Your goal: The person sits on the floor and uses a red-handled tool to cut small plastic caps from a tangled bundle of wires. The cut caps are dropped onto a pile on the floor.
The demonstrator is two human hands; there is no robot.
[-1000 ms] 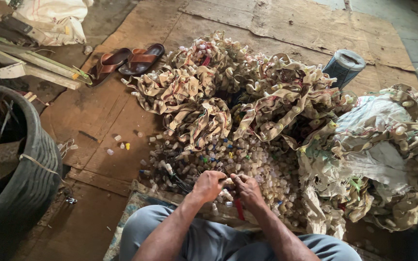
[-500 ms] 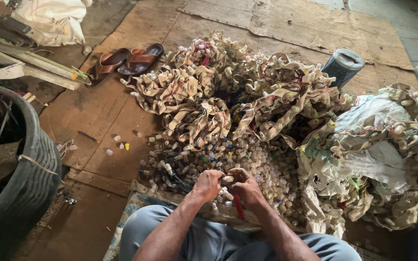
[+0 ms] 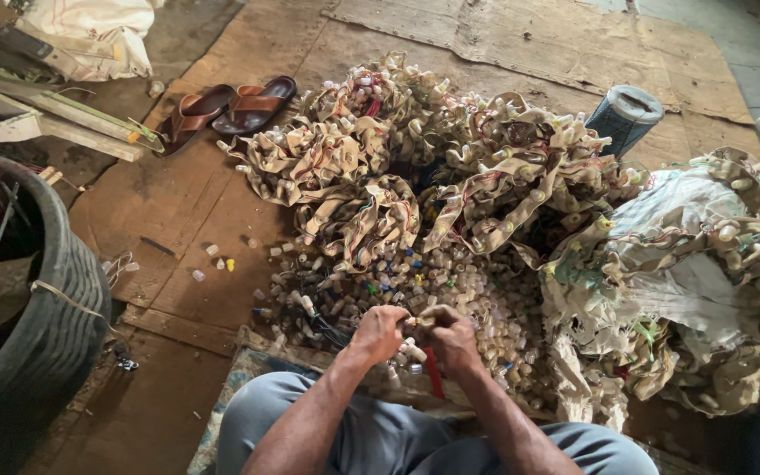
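The person sits on the floor, both hands together over a heap of small plastic vials (image 3: 415,281). Left hand (image 3: 378,334) and right hand (image 3: 452,339) pinch one small pale piece (image 3: 421,322) between closed fingers, beside crumpled strips (image 3: 485,176).

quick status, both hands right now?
Left hand: closed on a small pale piece.
Right hand: closed on the same piece; red tool below it.

Bare cardboard floor (image 3: 178,220) on the left is open; heaped cloth strips (image 3: 450,176) and small vials (image 3: 450,281) block ahead.
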